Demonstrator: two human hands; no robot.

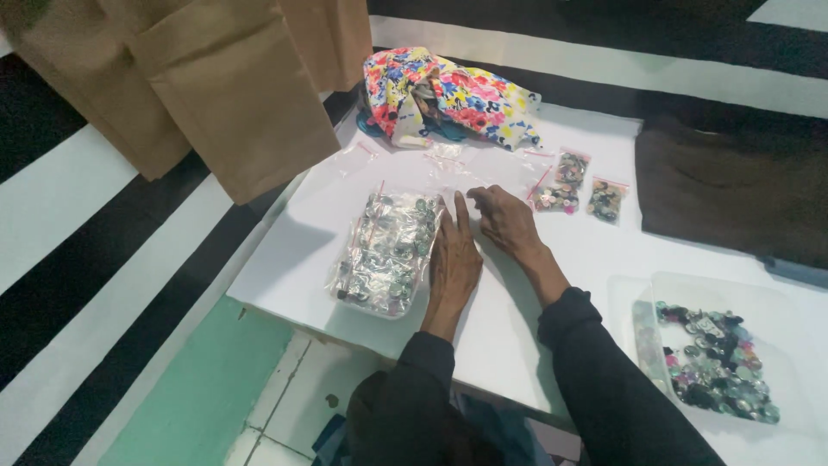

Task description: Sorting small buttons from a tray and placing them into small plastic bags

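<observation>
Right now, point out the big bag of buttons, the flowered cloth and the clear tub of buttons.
big bag of buttons (385, 252), head view, middle of the bag.
flowered cloth (448, 97), head view, its bunched middle.
clear tub (780, 302), head view, bare far rim.

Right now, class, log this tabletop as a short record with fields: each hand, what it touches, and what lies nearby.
left hand: flat on the table, against the big clear bag of buttons
right hand: on the white table, fingers bent
nearby: three small button bags; clear tub of buttons; floral cloth
</observation>
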